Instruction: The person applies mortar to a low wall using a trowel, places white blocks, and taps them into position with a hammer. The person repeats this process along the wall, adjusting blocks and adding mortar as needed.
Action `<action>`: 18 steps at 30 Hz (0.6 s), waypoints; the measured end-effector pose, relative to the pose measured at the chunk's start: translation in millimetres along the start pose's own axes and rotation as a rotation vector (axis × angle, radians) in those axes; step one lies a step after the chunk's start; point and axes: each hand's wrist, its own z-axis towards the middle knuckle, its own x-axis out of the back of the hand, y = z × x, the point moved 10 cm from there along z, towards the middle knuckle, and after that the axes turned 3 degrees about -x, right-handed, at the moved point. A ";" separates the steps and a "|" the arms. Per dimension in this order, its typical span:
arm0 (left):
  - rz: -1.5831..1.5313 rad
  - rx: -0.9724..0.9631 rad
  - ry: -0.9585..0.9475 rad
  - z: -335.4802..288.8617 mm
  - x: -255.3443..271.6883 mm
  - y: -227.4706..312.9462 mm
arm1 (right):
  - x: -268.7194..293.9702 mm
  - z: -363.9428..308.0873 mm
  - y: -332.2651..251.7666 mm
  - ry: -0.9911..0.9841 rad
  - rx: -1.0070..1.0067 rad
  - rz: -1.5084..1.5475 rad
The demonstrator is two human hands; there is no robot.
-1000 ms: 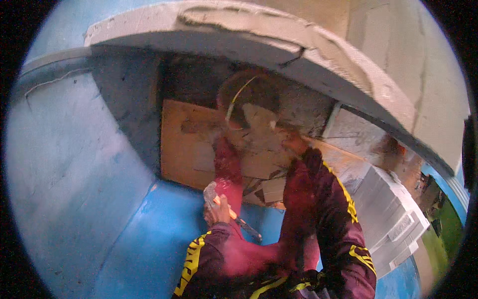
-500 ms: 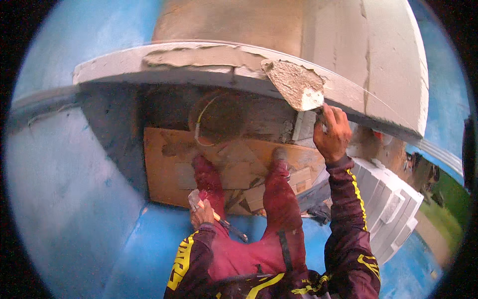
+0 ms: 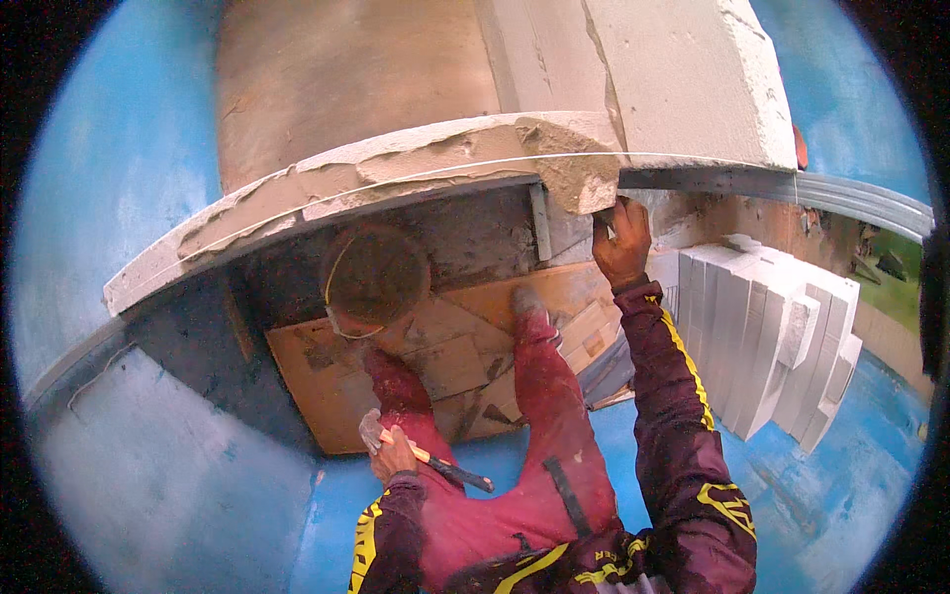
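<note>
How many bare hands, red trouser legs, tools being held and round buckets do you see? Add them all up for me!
Bare hands: 2 (left hand, right hand)
Dusty dark red trouser legs: 2
Held tools: 2 (grey-headed tool with an orange-and-black handle, trowel covered in beige mortar)
Round dark bucket with a pale curved handle: 1
Total: 7

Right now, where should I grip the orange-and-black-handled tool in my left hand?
Probably by the black end of the handle, coming from your right. That end is slim and straight, pointing rightward and slightly toward you, clear of your left hand, which is close to the grey head at the opposite end.
</note>
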 end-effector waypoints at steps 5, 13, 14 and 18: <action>-0.096 -0.203 0.228 -16.3 21.5 23.4 | 4.4 -43.8 8.8 0.030 -0.088 -0.058; -0.159 -0.026 -0.025 8.5 -10.0 -23.5 | 5.6 -107.1 -74.3 0.020 -0.501 0.415; -0.218 0.007 -0.077 12.2 -17.8 -28.9 | -13.6 -99.0 -93.2 0.016 -0.497 0.457; -0.177 0.025 -0.109 17.2 -25.8 -37.0 | -72.6 -79.6 -179.2 0.068 -0.468 0.333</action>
